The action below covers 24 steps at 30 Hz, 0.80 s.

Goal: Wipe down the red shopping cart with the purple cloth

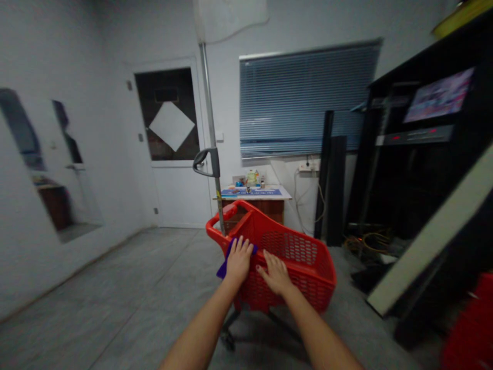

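On the grey floor [115, 277], a red plastic shopping cart [296, 270] stands at six o'clock, with a black rack [419, 154] at three. The left hand [239, 259], fingers spread wide, pins a purple cloth [226, 268] against the cart's rim [246, 218]. The right hand [275, 273], fingers spread and empty, rests on the mesh [262, 295]. Pressure could roll the cart's wheels [227, 340], and a lifted palm could let the cloth slip.

storeroom, by look: red shopping cart [292, 257], window blinds [308, 97], cluttered wooden desk [265, 210]
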### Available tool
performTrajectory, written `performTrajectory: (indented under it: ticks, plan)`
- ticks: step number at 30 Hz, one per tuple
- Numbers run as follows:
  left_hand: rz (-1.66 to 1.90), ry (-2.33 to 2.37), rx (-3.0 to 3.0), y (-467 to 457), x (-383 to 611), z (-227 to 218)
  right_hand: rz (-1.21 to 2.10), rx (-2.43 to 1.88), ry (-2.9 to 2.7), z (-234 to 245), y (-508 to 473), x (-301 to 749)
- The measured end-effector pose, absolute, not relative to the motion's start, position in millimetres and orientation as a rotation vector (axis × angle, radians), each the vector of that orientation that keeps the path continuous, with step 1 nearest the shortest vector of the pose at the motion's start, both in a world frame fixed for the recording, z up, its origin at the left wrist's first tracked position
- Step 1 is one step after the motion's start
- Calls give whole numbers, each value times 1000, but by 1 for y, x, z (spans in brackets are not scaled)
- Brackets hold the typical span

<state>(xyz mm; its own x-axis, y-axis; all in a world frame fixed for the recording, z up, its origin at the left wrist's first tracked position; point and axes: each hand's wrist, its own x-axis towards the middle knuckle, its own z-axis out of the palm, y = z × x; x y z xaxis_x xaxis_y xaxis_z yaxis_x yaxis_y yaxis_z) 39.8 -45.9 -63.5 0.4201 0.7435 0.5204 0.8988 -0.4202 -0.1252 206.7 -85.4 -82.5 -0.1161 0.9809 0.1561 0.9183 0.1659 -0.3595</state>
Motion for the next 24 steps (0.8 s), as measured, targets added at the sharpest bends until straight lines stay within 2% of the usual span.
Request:
performTrajectory:
  ticks: [7,24]
  plan:
    - [-479,-1234,-2402,-45,42,-65,252,-1809,-2099,-84,-84,208]
    - [-566,-1361,-2366,-48,44,-69,170,-1794,-2052,-90,-90,235]
